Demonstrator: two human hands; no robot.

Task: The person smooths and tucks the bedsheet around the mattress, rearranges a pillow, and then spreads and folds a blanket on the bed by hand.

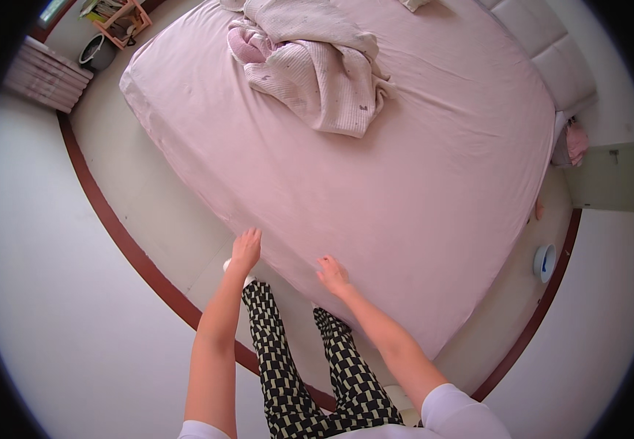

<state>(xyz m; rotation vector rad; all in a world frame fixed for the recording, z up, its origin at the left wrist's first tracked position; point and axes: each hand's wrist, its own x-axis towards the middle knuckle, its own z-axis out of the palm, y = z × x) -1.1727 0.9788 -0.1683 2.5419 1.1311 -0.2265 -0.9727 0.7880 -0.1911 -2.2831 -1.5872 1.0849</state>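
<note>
A pale pink fitted sheet (434, 183) covers the bed and lies mostly smooth, with fine creases toward its far right. My left hand (246, 249) is at the near left edge of the bed, its fingers slightly bent and nothing visible in them. To its right, my right hand (334, 274) is above the sheet's near edge, fingers loosely apart and holding nothing I can see. Whether either hand touches the sheet I cannot tell. A crumpled pink-and-beige ribbed blanket (324, 80) lies in a heap on the far part of the bed.
A padded headboard (540, 40) borders the bed at the far right. A pale blue basin (544, 263) is on the floor at right, by the wall. At far left are a pink curtain (46, 77), a dark bucket (97, 53) and an orange rack (123, 25).
</note>
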